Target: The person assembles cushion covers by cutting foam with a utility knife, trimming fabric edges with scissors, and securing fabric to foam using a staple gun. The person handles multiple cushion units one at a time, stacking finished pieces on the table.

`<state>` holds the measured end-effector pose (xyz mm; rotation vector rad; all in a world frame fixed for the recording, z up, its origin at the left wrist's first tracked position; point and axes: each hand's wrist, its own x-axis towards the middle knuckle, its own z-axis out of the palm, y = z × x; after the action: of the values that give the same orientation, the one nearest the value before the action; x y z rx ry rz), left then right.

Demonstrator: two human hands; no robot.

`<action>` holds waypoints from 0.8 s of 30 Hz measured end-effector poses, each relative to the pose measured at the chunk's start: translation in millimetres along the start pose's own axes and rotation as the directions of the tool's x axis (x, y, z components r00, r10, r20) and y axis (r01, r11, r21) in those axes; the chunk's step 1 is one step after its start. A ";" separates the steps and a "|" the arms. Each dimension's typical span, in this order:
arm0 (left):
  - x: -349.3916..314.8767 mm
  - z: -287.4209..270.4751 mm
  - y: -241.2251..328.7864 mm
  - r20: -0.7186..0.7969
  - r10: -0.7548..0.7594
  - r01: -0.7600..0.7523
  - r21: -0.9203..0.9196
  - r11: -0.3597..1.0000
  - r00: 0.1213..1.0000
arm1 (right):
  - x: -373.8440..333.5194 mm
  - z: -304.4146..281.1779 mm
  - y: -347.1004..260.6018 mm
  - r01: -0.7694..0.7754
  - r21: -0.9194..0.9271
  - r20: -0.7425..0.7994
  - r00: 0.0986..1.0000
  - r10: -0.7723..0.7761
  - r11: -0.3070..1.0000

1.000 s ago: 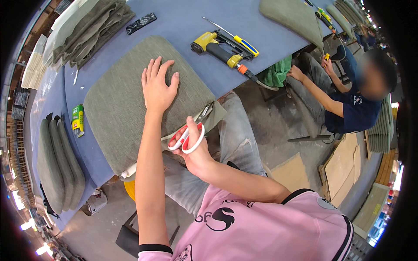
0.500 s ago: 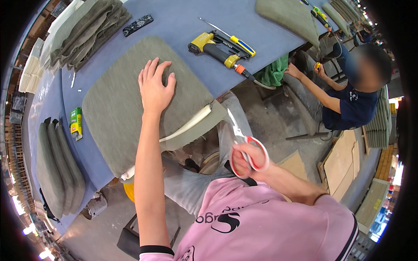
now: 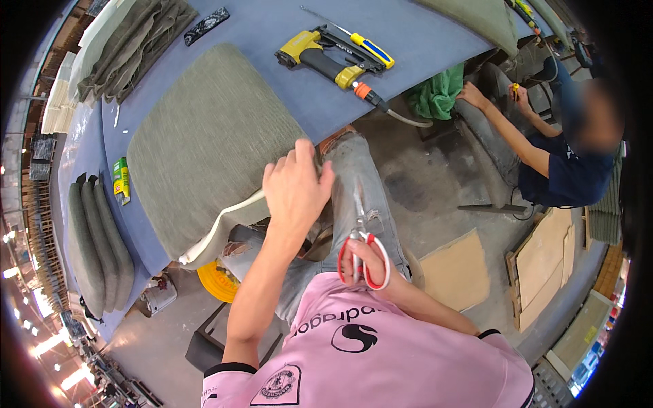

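Note:
A grey-green fabric seat cushion [image 3: 207, 129] lies on the blue table, its near edge overhanging toward me. Along that edge runs a white strip [image 3: 221, 221], with a flap of fabric hanging below it. My left hand [image 3: 294, 187] grips the cushion's near right corner, fingers curled over the edge and thumb to the right; the fingertips are partly hidden. In front of my lap, my right hand [image 3: 364, 262] holds scissors [image 3: 378, 262] by their red and white handles. Their blades point away from me, over my jeans, apart from the cushion.
A yellow-black staple gun [image 3: 320, 58] with a hose and a yellow-blue screwdriver [image 3: 371, 49] lie at the far right of the table [image 3: 258, 30]. Folded fabric [image 3: 136, 51], a green-yellow box [image 3: 121, 180] and several cushions [image 3: 98, 248] sit leftward. A co-worker [image 3: 544, 149] sits at right.
My left hand has slid from the cushion's top to its near right corner and curled over it. The right hand with the scissors has drawn back toward my body, away from the cushion.

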<state>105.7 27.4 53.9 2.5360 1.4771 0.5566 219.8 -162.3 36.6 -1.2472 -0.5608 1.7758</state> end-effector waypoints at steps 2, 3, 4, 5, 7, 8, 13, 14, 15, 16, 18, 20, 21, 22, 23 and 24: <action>-9.3 1.2 -12.9 0.065 -0.033 0.035 -0.038 0.999 0.997 | 4.6 12.2 -2.2 -0.013 0.010 0.062 0.998 0.012 1.000; -11.1 -0.1 -15.6 0.090 -0.048 0.053 -0.057 0.997 0.995 | 7.4 16.0 6.6 -0.099 0.115 0.129 0.988 0.084 0.988; -12.2 -4.0 -14.2 0.081 -0.075 0.084 -0.117 0.990 0.994 | 8.3 23.3 10.2 -0.203 0.206 0.171 0.971 0.169 0.957; -13.2 -7.0 -15.3 0.100 -0.101 0.115 -0.142 0.983 0.990 | 9.9 30.6 13.0 -0.306 0.293 0.220 0.944 0.247 0.906; -14.5 -12.6 -19.5 0.143 -0.146 0.172 -0.192 0.966 0.979 | 21.1 34.5 24.4 -0.452 0.336 0.405 0.861 0.307 0.826; -16.4 -13.2 -20.5 0.153 -0.152 0.180 -0.187 0.966 0.976 | 26.3 39.2 25.3 -0.458 0.332 0.410 0.857 0.312 0.824; -23.4 -14.0 -25.3 0.160 -0.172 0.205 -0.225 0.952 0.972 | 47.4 55.0 14.5 -0.339 0.295 0.326 0.915 0.240 0.893; -22.7 -14.9 -25.3 0.180 -0.185 0.225 -0.234 0.946 0.966 | 51.8 57.2 12.7 -0.326 0.302 0.288 0.927 0.241 0.896; -21.9 -15.9 -24.6 0.206 -0.195 0.244 -0.246 0.938 0.959 | 55.5 57.7 12.4 -0.313 0.312 0.243 0.939 0.243 0.897; -21.7 -14.9 -22.0 0.233 -0.204 0.262 -0.257 0.930 0.951 | 61.9 55.4 16.3 -0.244 0.306 0.212 0.960 0.184 0.920; -23.7 -19.1 -20.3 0.259 -0.217 0.285 -0.263 0.922 0.941 | 71.1 52.7 16.0 -0.167 0.280 0.184 0.976 0.118 0.945; -26.1 -19.7 -20.0 0.271 -0.208 0.287 -0.295 0.911 0.940 | 81.8 48.5 17.5 -0.144 0.267 0.168 0.981 0.101 0.953; -28.2 -18.6 -21.6 0.268 -0.213 0.292 -0.302 0.907 0.939 | 83.2 49.8 20.0 -0.112 0.258 0.167 0.984 0.070 0.960; -30.6 -17.4 -23.6 0.265 -0.219 0.297 -0.308 0.904 0.939 | 84.3 51.7 22.0 -0.080 0.248 0.166 0.985 0.039 0.965; -31.8 -15.4 -24.0 0.264 -0.221 0.301 -0.321 0.898 0.939 | 85.8 50.1 25.4 -0.047 0.237 0.159 0.987 0.009 0.970; -31.8 -14.8 -24.5 0.259 -0.210 0.287 -0.312 0.906 0.943 | 90.0 46.0 32.7 0.050 0.269 0.226 0.968 -0.113 0.962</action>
<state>66.0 11.5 52.3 2.0285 1.4468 0.4340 154.2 -97.9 -16.5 -0.8242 -0.4864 1.8729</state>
